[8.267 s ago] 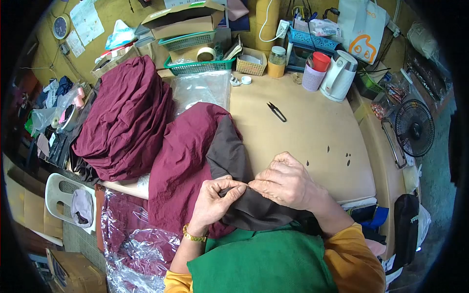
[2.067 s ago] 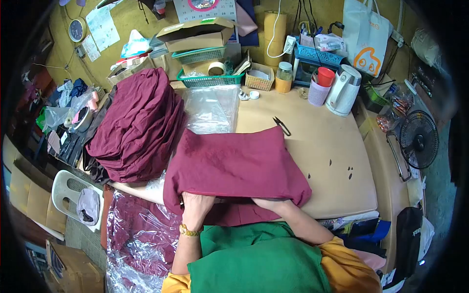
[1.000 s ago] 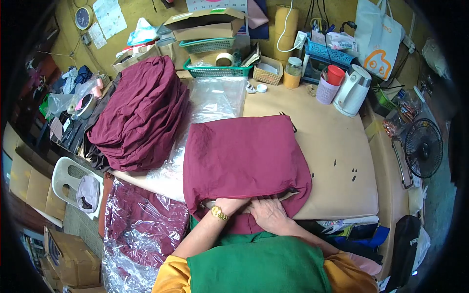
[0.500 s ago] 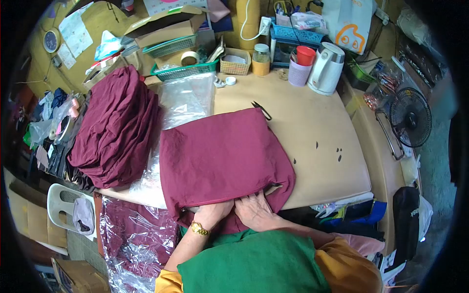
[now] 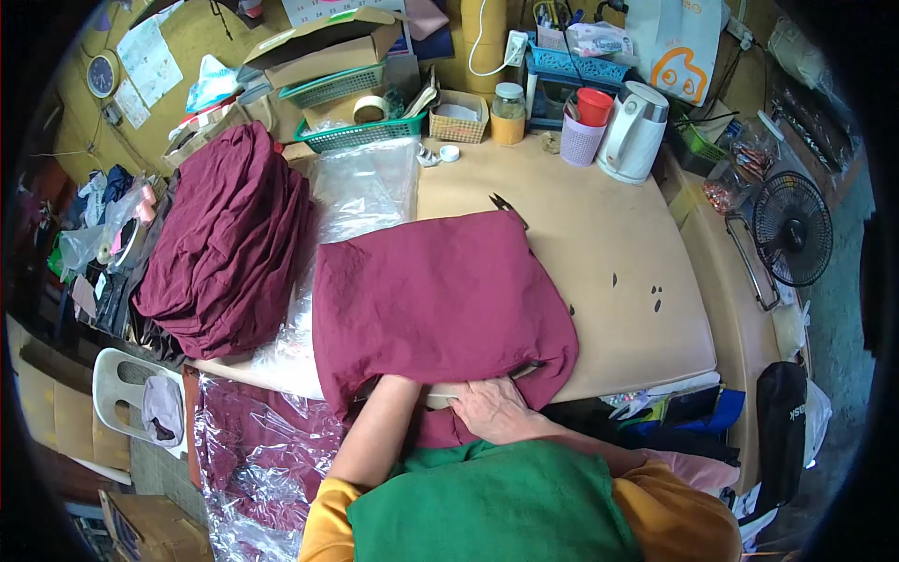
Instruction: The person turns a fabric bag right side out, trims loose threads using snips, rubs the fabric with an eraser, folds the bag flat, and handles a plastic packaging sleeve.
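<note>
A maroon cloth piece (image 5: 431,290) lies on the tan table (image 5: 637,328) in front of me. My left hand is hidden inside its near opening, only the forearm showing up to the cloth edge. My right hand (image 5: 492,407) rests at that same near edge, to the right, its back facing up and its fingertips tucked under the cloth; what they hold, if anything, is hidden. Black thread snips (image 5: 510,208) lie just past the cloth's far right corner, partly covered by it.
A tall maroon cloth pile (image 5: 225,244) stands at left, beside clear plastic bags (image 5: 365,187). Along the back are green baskets (image 5: 361,134), a jar (image 5: 508,114), a lilac cup (image 5: 581,140) and a white kettle (image 5: 634,131). A fan (image 5: 792,229) stands at right.
My left hand has gone deeper under the maroon cloth, so its wrist and watch are now covered. My right hand stays at the near edge. Earlier, both hands pinched dark fabric.
</note>
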A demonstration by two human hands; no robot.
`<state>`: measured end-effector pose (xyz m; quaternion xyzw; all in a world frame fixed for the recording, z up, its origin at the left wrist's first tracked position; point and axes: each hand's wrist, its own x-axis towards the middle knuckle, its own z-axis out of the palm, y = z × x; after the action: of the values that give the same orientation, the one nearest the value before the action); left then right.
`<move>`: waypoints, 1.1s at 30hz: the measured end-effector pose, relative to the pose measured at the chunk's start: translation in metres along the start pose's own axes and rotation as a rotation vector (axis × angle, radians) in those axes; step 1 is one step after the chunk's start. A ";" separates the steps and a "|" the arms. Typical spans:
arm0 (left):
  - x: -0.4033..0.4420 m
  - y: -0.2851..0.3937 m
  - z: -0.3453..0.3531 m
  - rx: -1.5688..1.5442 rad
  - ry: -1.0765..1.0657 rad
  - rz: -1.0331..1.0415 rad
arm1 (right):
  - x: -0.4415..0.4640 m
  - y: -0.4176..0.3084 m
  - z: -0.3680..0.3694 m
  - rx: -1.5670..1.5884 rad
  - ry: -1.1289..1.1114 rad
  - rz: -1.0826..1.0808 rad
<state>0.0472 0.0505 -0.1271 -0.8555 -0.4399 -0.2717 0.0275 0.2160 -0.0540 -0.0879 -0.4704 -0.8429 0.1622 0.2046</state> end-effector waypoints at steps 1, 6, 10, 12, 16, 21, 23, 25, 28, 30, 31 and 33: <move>0.005 -0.002 0.001 -0.003 -0.003 -0.004 | 0.000 0.002 0.002 -0.033 0.050 -0.036; 0.011 0.007 -0.012 -0.045 -0.112 0.000 | 0.009 0.008 -0.018 0.091 -0.231 0.129; 0.001 0.071 -0.111 -0.264 -0.614 -0.174 | 0.009 0.041 -0.054 0.643 -0.174 0.062; -0.016 0.066 -0.131 -0.517 -0.442 -0.240 | 0.008 0.055 -0.050 0.630 0.171 0.023; 0.001 0.052 -0.189 -0.108 -0.611 -0.630 | 0.035 0.043 -0.087 0.558 0.079 0.195; 0.005 0.049 -0.210 0.135 0.306 -0.093 | 0.036 0.010 -0.135 -0.379 0.690 -0.355; 0.013 0.037 -0.189 0.147 -0.024 -0.250 | 0.051 0.039 -0.139 -0.244 0.191 -0.104; 0.019 0.020 -0.159 0.068 -0.564 -0.425 | 0.063 0.042 -0.137 -0.076 -0.516 0.375; -0.008 0.026 -0.137 -0.082 -0.632 -0.217 | 0.012 0.083 -0.083 -0.038 -0.127 -0.160; -0.006 0.035 -0.164 -0.461 -0.537 0.147 | 0.011 0.074 -0.130 0.279 -0.308 -0.273; -0.001 0.031 -0.188 -0.676 -0.689 0.104 | 0.013 0.076 -0.152 0.604 -0.485 -0.388; -0.009 -0.004 -0.210 -0.957 -0.635 -0.169 | 0.015 0.128 -0.174 1.068 -0.433 -0.096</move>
<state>-0.0523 -0.0141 0.0459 -0.7742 -0.3213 -0.1716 -0.5175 0.3881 0.0376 0.0055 -0.2194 -0.6871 0.6484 0.2438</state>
